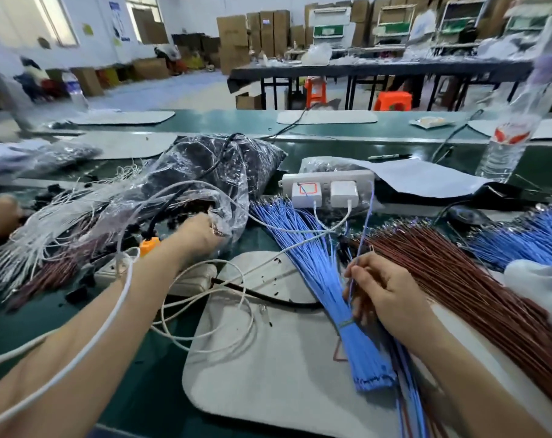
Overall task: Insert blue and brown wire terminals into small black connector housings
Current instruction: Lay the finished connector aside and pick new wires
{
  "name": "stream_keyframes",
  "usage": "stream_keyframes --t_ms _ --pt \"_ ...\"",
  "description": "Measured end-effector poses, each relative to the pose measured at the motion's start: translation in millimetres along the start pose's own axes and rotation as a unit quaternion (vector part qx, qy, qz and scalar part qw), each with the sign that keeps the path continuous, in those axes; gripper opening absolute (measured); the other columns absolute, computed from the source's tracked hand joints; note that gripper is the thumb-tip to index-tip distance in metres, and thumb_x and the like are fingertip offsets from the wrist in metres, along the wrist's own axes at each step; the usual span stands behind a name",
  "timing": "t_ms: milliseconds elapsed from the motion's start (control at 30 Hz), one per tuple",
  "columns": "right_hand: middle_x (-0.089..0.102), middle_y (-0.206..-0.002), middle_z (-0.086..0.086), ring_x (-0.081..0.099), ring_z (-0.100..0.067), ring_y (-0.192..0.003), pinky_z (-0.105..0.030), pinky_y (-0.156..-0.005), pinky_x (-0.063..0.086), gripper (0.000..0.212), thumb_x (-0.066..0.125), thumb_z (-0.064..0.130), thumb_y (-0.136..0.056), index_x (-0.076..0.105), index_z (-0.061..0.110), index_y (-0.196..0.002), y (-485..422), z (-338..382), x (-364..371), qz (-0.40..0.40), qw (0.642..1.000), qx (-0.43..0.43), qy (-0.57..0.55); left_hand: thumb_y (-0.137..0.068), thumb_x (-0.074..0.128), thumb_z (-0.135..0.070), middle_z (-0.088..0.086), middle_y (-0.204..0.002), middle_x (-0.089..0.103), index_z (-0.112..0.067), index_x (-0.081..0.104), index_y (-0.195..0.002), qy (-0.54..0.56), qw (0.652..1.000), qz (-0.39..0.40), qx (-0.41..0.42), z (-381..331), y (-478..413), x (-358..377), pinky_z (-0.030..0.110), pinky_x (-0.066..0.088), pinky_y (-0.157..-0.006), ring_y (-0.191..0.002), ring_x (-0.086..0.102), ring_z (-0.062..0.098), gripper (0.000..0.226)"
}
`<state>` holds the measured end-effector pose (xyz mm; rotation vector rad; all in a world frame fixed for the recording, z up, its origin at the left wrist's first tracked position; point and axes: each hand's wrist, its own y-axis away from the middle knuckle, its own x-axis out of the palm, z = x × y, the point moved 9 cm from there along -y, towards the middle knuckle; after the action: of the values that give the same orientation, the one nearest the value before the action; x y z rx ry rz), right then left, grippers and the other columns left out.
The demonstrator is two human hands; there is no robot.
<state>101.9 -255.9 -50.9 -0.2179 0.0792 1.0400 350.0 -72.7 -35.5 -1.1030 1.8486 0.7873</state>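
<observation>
**On the green bench, wires and a bag of housings**

Behind the green bench, cardboard boxes line the far wall. At 9 o'clock the left hand reaches into a clear plastic bag of black connector housings, grip hidden. At 3 o'clock the right hand pinches one thin blue wire between the fanned blue wire bundle and the brown wire bundle.
</observation>
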Motion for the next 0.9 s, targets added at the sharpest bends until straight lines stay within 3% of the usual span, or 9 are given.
stream_keyframes --t_ms 167,267,333,400,500,633,700,767,900 --pt "0.063 -0.076 -0.019 0.065 -0.025 -0.058 -0.029 -0.053 0.055 0.009 0.040 0.002 -0.097 0.045 -0.001 -0.090 14 3 36 0.147 0.971 0.081 -0.170 -0.085 0.070 -0.023 0.023 -0.114 0.063 -0.002 0.065 -0.108 -0.061 0.996 -0.058 0.019 -5 -2 -2 0.035 0.045 -0.088 -0.108 0.057 0.037 0.032" --pt "0.066 -0.082 -0.018 0.070 -0.025 -0.070 -0.026 -0.063 0.057 0.010 0.039 -0.005 -0.097 0.049 -0.003 -0.093 20 6 47 0.191 0.961 0.078 -0.182 -0.085 0.069 -0.018 0.021 -0.105 0.065 -0.001 0.067 -0.098 -0.090 0.992 -0.065 0.066 -17 2 -11 0.031 0.041 -0.077 -0.099 0.058 0.035 0.021" --pt "0.067 -0.082 -0.016 0.071 -0.023 -0.070 -0.025 -0.065 0.057 0.014 0.040 -0.007 -0.096 0.052 -0.004 -0.090 20 5 50 0.194 0.963 0.077 -0.170 -0.088 0.063 -0.009 0.021 -0.103 0.065 -0.002 0.067 -0.095 -0.124 0.984 -0.070 0.105 -29 11 -23 0.032 0.039 -0.075 -0.095 0.058 0.033 0.010" --pt "0.067 -0.079 -0.012 0.070 -0.021 -0.067 -0.026 -0.065 0.058 0.018 0.041 -0.007 -0.096 0.056 -0.002 -0.087 19 4 51 0.191 0.968 0.071 -0.144 -0.092 0.060 -0.014 0.011 -0.097 0.066 -0.008 0.070 -0.095 -0.133 0.981 -0.040 0.134 -37 29 -27 0.027 0.038 -0.070 -0.089 0.058 0.027 0.011" --pt "0.067 -0.075 -0.008 0.068 -0.021 -0.062 -0.026 -0.063 0.057 0.020 0.041 -0.007 -0.096 0.056 0.001 -0.085 16 4 52 0.184 0.975 0.054 -0.117 -0.095 0.058 -0.028 -0.010 -0.083 0.065 -0.023 0.068 -0.094 -0.062 0.980 0.024 0.186 -52 79 -15 0.018 0.041 -0.060 -0.073 0.060 0.007 0.012" --pt "0.067 -0.070 -0.006 0.066 -0.020 -0.058 -0.025 -0.058 0.055 0.020 0.041 -0.006 -0.096 0.055 0.002 -0.085 14 0 54 0.161 0.977 0.058 -0.127 -0.096 0.055 -0.023 -0.011 -0.075 0.061 -0.026 0.059 -0.090 0.067 0.973 0.000 0.223 -73 125 13 0.010 0.040 -0.052 -0.060 0.058 -0.001 0.008" --pt "0.067 -0.067 -0.007 0.066 -0.020 -0.055 -0.024 -0.054 0.054 0.017 0.040 -0.005 -0.096 0.053 0.001 -0.085 13 -4 54 0.152 0.973 0.072 -0.157 -0.097 0.053 -0.018 -0.003 -0.080 0.065 -0.025 0.065 -0.101 0.094 0.966 -0.003 0.241 -90 128 34 0.013 0.039 -0.057 -0.062 0.056 0.002 0.014" --pt "0.067 -0.066 -0.008 0.066 -0.021 -0.053 -0.025 -0.052 0.055 0.012 0.042 0.000 -0.096 0.051 0.002 -0.087 13 -5 53 0.145 0.968 0.085 -0.189 -0.098 0.050 -0.015 0.007 -0.092 0.064 -0.017 0.067 -0.113 0.096 0.966 -0.010 0.238 -105 120 49 0.020 0.036 -0.071 -0.080 0.056 0.016 0.022" --pt "0.067 -0.069 -0.017 0.066 -0.027 -0.053 -0.028 -0.052 0.055 0.008 0.044 0.011 -0.095 0.051 0.010 -0.091 14 -6 53 0.143 0.957 0.097 -0.233 -0.100 0.047 -0.016 0.009 -0.100 0.057 -0.012 0.068 -0.112 0.068 0.965 -0.010 0.254 -123 107 62 0.030 0.038 -0.086 -0.098 0.056 0.027 0.025"
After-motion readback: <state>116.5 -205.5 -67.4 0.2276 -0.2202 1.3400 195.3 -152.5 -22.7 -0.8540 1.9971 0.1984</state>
